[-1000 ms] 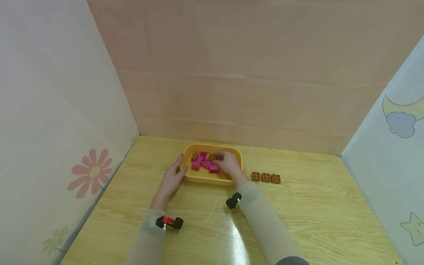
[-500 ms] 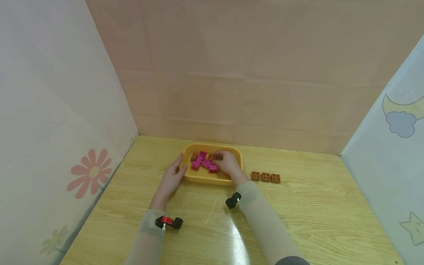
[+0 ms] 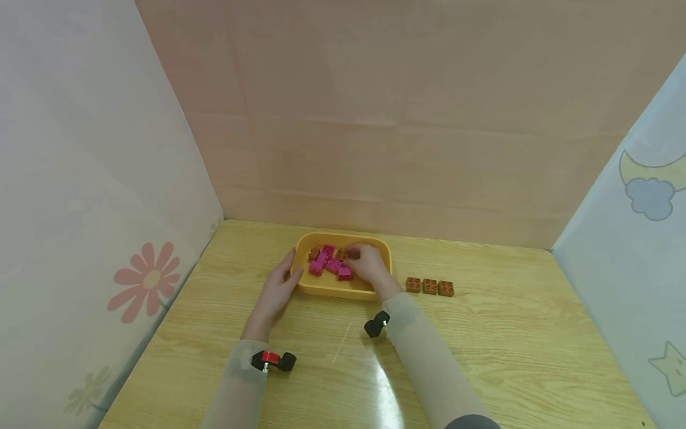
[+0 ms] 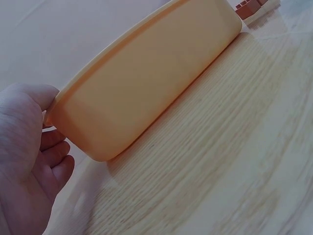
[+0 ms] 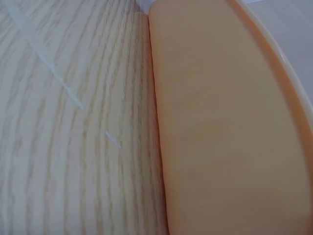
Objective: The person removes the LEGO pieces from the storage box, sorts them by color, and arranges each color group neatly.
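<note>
Table (image 3: 536,345): light wood-grain, glare streak (image 3: 386,396) at near centre. Far wall (image 3: 343,107): beige, creased. Left wall (image 3: 80,149): whitish, red flower print (image 3: 152,279). Right wall (image 3: 600,262): pale blue, moon print (image 3: 670,176), star print (image 3: 670,367)

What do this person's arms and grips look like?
The left sleeve and right sleeve are long, plain and pale beige. The left grip and right grip wear no gloves. The left device, by the cuff, is black with a red patch; the right device is black, no red visible.

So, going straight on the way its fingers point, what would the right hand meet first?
Likely the nearest brown studded toy brick inside the yellow tray; the right hand may be touching it, but depth is unclear.
</note>
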`<state>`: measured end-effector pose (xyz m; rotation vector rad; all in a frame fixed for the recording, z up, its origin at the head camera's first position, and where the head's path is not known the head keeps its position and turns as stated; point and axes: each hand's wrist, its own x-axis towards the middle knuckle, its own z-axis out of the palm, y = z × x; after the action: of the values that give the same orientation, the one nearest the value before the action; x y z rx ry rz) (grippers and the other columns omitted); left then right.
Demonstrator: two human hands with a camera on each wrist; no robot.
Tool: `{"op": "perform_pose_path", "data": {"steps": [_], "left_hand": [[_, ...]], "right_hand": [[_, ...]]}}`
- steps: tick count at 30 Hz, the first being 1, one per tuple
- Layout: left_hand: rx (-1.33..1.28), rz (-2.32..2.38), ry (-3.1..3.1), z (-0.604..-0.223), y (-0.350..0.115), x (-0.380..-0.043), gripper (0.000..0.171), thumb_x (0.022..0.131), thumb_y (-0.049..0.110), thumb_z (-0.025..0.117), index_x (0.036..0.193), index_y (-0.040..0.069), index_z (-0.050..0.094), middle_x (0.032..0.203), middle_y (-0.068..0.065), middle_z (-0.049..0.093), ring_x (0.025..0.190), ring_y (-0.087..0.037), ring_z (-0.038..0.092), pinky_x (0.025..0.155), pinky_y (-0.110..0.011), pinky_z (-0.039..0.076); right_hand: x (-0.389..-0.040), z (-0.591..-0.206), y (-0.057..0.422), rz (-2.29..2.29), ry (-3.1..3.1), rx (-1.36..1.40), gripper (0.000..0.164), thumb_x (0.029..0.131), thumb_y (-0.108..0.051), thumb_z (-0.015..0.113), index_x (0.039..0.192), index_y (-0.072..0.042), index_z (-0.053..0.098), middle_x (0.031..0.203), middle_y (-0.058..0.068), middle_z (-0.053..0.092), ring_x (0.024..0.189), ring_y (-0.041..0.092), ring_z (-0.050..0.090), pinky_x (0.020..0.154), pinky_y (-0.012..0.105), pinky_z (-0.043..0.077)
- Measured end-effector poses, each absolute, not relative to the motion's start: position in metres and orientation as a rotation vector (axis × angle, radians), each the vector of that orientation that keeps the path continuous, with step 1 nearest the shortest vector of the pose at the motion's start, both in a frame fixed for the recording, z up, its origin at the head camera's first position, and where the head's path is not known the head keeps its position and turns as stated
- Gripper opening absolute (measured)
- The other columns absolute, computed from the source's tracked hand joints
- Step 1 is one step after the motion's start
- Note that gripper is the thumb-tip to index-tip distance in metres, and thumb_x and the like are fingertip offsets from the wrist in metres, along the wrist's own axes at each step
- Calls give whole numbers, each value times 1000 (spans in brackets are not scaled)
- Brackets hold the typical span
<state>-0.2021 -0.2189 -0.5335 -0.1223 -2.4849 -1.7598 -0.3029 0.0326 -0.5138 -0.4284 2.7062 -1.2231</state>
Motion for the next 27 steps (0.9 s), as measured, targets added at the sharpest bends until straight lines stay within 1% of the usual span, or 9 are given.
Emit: {"op": "perform_pose_path", "data": {"steps": [6,13,22,27], "left_hand": [[-148,-1750,-2471,-534,-219,-202,65,113,19,56,168,1,27,176,-17,22,162,-31,20,131,-48,20],[-131,-1752,-2464,-532,-218,-201,65,113,20,57,168,2,28,176,-14,22,162,-30,19,132,-47,20],[-133,-1736,-2481,-531,-217,-202,65,113,19,57,168,1,27,176,-17,21,162,-32,19,131,-48,20],[-129,-1739,-2482,-531,-218,-203,65,113,19,57,168,1,28,176,-17,22,162,-32,19,131,-48,21]], "right_hand": [[-301,-513,32,-1221,2705,-416,37,98,-12,78,134,-5,74,134,13,72,128,31,65,112,46,51],[-301,-512,31,-1216,2687,-403,38,100,-12,75,137,-6,72,138,13,70,132,31,62,114,46,49],[-301,-509,34,-1156,2691,-484,39,103,-11,71,142,-4,68,142,15,68,134,34,60,116,48,48],[-301,-509,36,-1138,2702,-488,36,104,-9,68,140,-5,70,142,15,67,136,35,58,117,50,47]]}}
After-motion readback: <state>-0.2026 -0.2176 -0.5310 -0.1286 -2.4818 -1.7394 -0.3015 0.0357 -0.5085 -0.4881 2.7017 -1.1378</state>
